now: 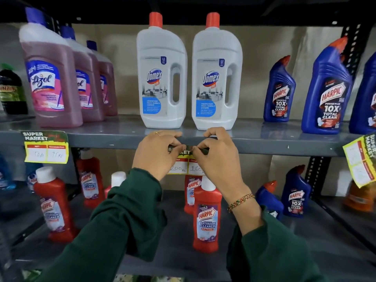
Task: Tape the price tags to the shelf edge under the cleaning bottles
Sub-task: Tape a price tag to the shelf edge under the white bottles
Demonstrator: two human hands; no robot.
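Observation:
A yellow and green price tag [181, 162] reading 200 and 160 hangs at the grey shelf edge [105, 141], below two white Domex bottles [162, 78]. My left hand [156, 153] pinches the tag's top left against the edge. My right hand [215, 153] pinches its top right, fingertips almost meeting the left ones. Both hands hide most of the tag's upper part, so I cannot make out any tape. Another tag [46, 147] is fixed to the edge under the pink Lizol bottles [53, 78]. A third tag [362, 161] hangs tilted at the right under the blue Harpic bottles [327, 88].
Red Harpic bathroom cleaner bottles [206, 218] and blue Harpic bottles [295, 196] stand on the lower shelf behind my forearms. A dark bottle [12, 90] stands at the far left. A black perforated upright [317, 171] runs down the right side.

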